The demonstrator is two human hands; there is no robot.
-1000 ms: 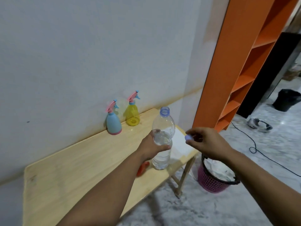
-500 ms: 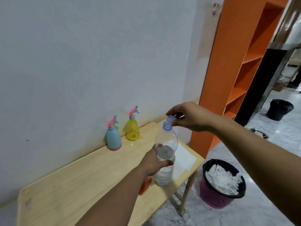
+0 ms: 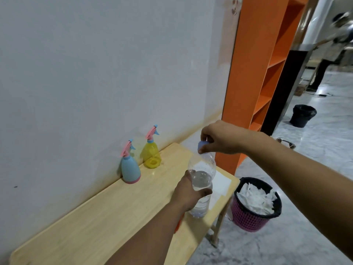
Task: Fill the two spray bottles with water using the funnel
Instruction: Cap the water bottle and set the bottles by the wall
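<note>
A blue spray bottle point(image 3: 130, 169) and a yellow spray bottle point(image 3: 151, 154), both with pink trigger heads, stand against the wall on the wooden table point(image 3: 107, 213). My left hand point(image 3: 188, 196) grips the middle of a clear water bottle point(image 3: 202, 180) standing upright near the table's right end. My right hand point(image 3: 219, 137) pinches the blue cap point(image 3: 202, 146) right at the bottle's neck. A sliver of an orange object point(image 3: 179, 224), possibly the funnel, shows from under my left forearm.
White paper sheets point(image 3: 221, 183) lie at the table's right end. A pink basket with a black liner point(image 3: 254, 217) full of white paper stands on the floor beside the table. An orange shelf unit point(image 3: 256, 73) rises behind. A black bin point(image 3: 302, 115) and a person stand far right.
My right hand carried the blue cap from beside the bottle up to its mouth and now holds it on the neck. The left hand kept its grip on the bottle.
</note>
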